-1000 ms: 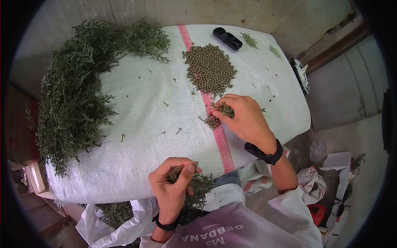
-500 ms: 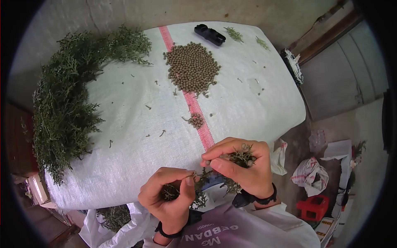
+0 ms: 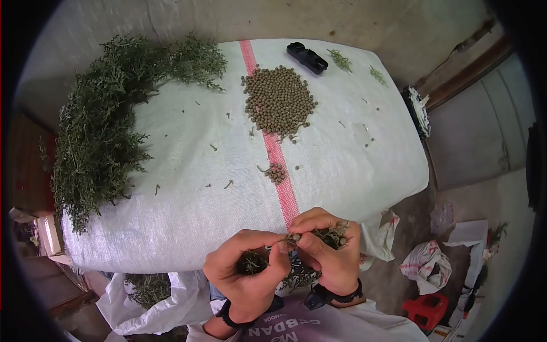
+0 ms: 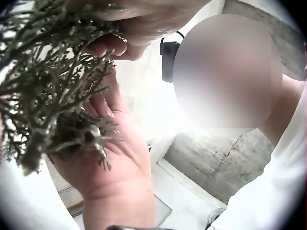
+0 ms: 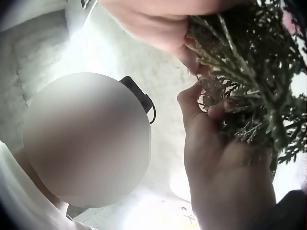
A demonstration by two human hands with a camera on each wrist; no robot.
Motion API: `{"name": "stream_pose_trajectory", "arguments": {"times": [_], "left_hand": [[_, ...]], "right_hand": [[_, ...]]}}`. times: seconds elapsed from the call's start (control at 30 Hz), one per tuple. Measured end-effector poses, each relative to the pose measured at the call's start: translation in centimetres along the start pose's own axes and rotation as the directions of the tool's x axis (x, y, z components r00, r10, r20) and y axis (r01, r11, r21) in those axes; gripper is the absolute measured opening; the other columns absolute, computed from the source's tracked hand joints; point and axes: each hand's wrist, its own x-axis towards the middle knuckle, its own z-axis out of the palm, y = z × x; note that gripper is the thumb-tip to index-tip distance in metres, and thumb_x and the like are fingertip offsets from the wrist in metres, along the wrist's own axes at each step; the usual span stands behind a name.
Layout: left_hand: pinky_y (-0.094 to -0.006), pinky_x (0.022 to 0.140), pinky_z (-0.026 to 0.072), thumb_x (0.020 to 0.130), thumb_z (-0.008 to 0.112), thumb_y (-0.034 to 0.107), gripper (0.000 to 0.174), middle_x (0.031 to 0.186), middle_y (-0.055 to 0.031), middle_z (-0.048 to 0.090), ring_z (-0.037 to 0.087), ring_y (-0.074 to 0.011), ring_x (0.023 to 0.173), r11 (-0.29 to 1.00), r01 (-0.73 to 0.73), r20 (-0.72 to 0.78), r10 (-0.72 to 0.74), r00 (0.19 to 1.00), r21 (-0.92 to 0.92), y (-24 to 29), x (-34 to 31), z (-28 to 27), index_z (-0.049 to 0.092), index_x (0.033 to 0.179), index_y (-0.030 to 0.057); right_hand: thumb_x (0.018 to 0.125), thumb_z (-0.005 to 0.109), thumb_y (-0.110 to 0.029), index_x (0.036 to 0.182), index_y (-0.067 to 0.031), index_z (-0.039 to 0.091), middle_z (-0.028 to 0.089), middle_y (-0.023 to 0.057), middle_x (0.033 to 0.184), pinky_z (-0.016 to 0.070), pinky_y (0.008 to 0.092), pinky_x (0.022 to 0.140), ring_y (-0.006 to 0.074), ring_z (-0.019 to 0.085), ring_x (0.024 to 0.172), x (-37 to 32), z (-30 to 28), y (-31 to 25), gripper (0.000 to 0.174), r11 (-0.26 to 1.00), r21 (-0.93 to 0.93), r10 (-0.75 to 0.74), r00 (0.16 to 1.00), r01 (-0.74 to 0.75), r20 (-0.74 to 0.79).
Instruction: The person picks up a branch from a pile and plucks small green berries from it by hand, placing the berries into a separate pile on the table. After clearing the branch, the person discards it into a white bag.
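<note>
Both hands meet at the near edge of a stuffed white sack (image 3: 188, 222). My left hand (image 3: 253, 286) holds a leafy evergreen sprig (image 3: 250, 262), thumb and forefinger pinching at its tip. Facing it, my right hand (image 3: 336, 265) pinches at a small round cone (image 3: 295, 237) between the fingertips and keeps a clump of greenery with cones (image 3: 335, 235) in its palm. In the left wrist view, dense scaly foliage (image 4: 43, 86) hides most of the fingers. A large pile of brown round cones (image 3: 279, 100) lies on the sack, with a smaller heap (image 3: 276, 173) nearer the hands.
Cut evergreen branches (image 3: 97, 142) are heaped along the sack's left side. A black plastic case (image 3: 306, 58) and two small sprigs (image 3: 340, 60) lie at the back. Below left, an open white bag (image 3: 171, 308) holds more greenery. A red stool (image 3: 426, 310) stands on the floor at right.
My right hand has come back from the small heap to my left hand, and their fingertips now meet at the sprig. A loose cone now shows beside the small heap.
</note>
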Motion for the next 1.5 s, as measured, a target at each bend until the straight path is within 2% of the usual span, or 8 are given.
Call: {"name": "stream_pose_trajectory", "arguments": {"times": [0.1,0.2,0.23,0.5,0.9,1.27,1.43,1.5], "left_hand": [[-0.021,0.045,0.0381,0.086,0.066,-0.006,0.002,0.073,-0.0103,0.066,0.053,-0.0073,0.047,0.997,-0.061,-0.012,0.061,0.998,0.049,0.0,0.0,0.3,0.065,0.088,-0.0059],[-0.0206,0.055,0.0445,0.08,0.072,-0.007,0.011,0.076,-0.0073,0.07,0.06,-0.0071,0.061,0.999,0.015,-0.049,-0.014,0.999,0.028,0.1,-0.2,0.3,0.07,0.089,-0.0035],[-0.0204,0.061,0.0477,0.076,0.075,-0.007,0.015,0.077,-0.0058,0.071,0.063,-0.007,0.068,0.998,0.053,-0.066,-0.052,0.996,0.016,0.2,-0.2,0.2,0.072,0.09,-0.0024],[-0.0205,0.061,0.0483,0.077,0.077,-0.006,0.015,0.079,-0.005,0.072,0.063,-0.0069,0.068,0.998,-0.018,-0.033,0.019,0.999,0.058,0.3,0.2,0.0,0.072,0.091,-0.0017],[-0.0223,0.061,0.05,0.075,0.076,-0.006,0.014,0.078,-0.0063,0.072,0.065,-0.0094,0.067,0.991,-0.066,-0.007,0.067,0.998,0.116,0.3,0.5,-0.3,0.071,0.088,-0.0009],[-0.0233,0.059,0.0499,0.074,0.077,-0.005,0.015,0.077,-0.0073,0.072,0.065,-0.0118,0.064,0.976,-0.081,-0.025,0.088,0.996,0.203,0.4,0.7,-0.6,0.072,0.086,-0.0002],[-0.0237,0.059,0.0503,0.073,0.077,-0.006,0.015,0.077,-0.0076,0.072,0.066,-0.0122,0.064,0.961,-0.111,0.024,0.108,0.994,0.254,0.8,0.9,-0.8,0.072,0.086,-0.0002],[-0.0237,0.06,0.0505,0.074,0.077,-0.005,0.015,0.077,-0.0077,0.072,0.066,-0.0122,0.065,0.966,-0.086,0.007,0.087,0.996,0.243,0.8,0.8,-0.6,0.072,0.086,-0.0002]], "right_hand": [[0.09,0.073,-0.007,0.097,0.0065,0.069,0.067,0.0148,0.098,0.0333,0.0196,0.042,0.0048,0.048,0.052,-0.3,0.0,0.6,0.016,0.998,0.053,-0.025,0.999,0.026,-0.028],[0.09,0.074,-0.004,0.102,0.0047,0.072,0.07,0.0113,0.102,0.0447,0.0195,0.058,0.0071,0.06,0.069,-0.6,-0.2,0.5,0.015,0.99,0.128,0.067,0.997,-0.06,-0.05],[0.09,0.074,-0.004,0.102,0.0047,0.072,0.07,0.0113,0.102,0.0447,0.0195,0.058,0.0071,0.06,0.069,-0.6,-0.2,0.6,0.015,0.99,0.128,0.069,0.997,-0.063,-0.043],[0.09,0.073,-0.003,0.102,0.0048,0.072,0.069,0.0113,0.101,0.039,0.0188,0.049,0.0039,0.053,0.059,-0.6,0.5,1.4,0.015,0.971,0.236,0.053,0.993,-0.028,-0.102],[0.089,0.074,-0.003,0.101,0.0053,0.072,0.069,0.0128,0.101,0.0403,0.0197,0.05,0.0052,0.055,0.059,-0.4,0.6,1.7,0.014,0.992,0.11,-0.06,0.994,0.069,-0.087],[0.086,0.075,-0.001,0.097,0.006,0.073,0.071,0.0149,0.099,0.0483,0.0223,0.062,0.0112,0.063,0.073,-0.5,1.3,2.1,0.013,0.984,-0.076,-0.171,0.976,0.162,-0.137],[0.086,0.076,-0.001,0.097,0.006,0.074,0.071,0.0151,0.098,0.0505,0.0248,0.068,0.0141,0.065,0.079,-0.5,1.4,1.7,0.013,0.981,-0.11,-0.174,0.973,0.159,-0.149],[0.086,0.076,-0.001,0.097,0.0057,0.074,0.072,0.0151,0.098,0.0511,0.0261,0.072,0.0158,0.066,0.082,-0.6,1.4,1.5,0.013,0.997,-0.047,-0.066,0.981,0.059,-0.18]]}}
